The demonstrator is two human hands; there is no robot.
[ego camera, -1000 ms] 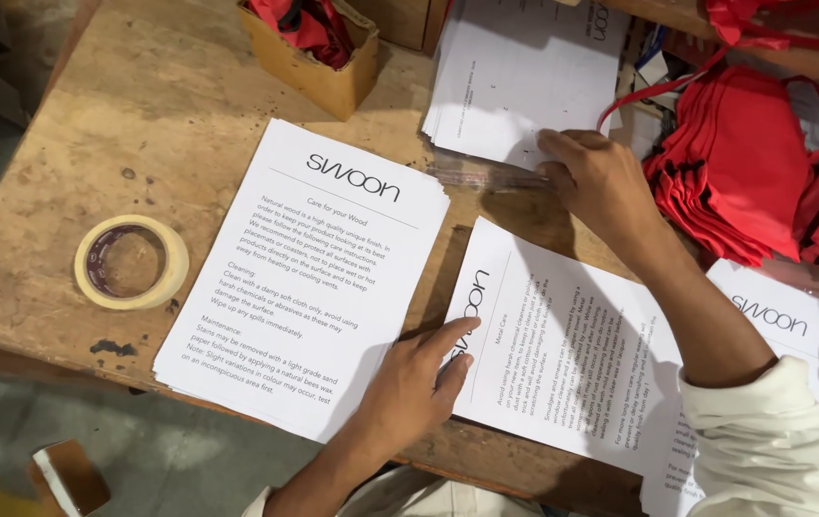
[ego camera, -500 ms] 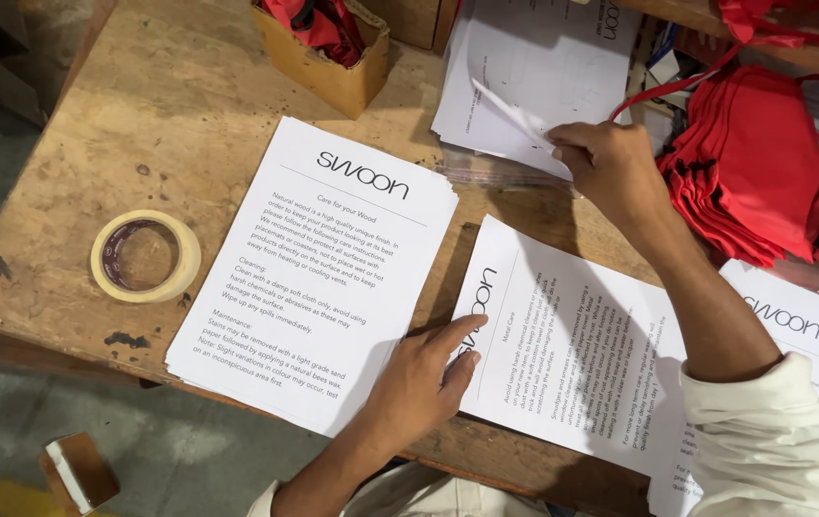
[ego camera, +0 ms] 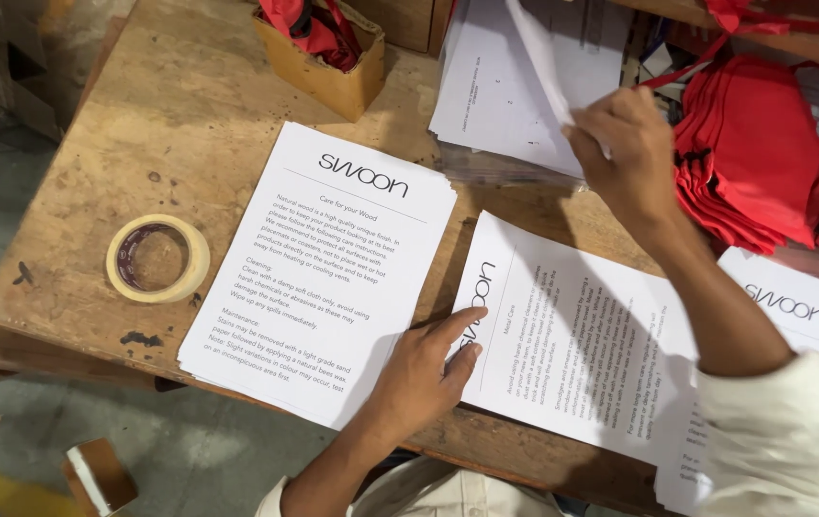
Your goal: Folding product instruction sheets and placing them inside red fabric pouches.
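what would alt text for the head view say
Seen from above, a person's right hand lifts a white sheet off a paper pile at the far side of a worn wooden table, while the left hand presses on two printed stacks. A tape roll lies left; red cloth bags sit right.

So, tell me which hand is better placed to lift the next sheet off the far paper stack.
Right. The right hand is already at the far stack, pinching a raised sheet. The left hand lies flat on the printed sheets near the table's front edge.
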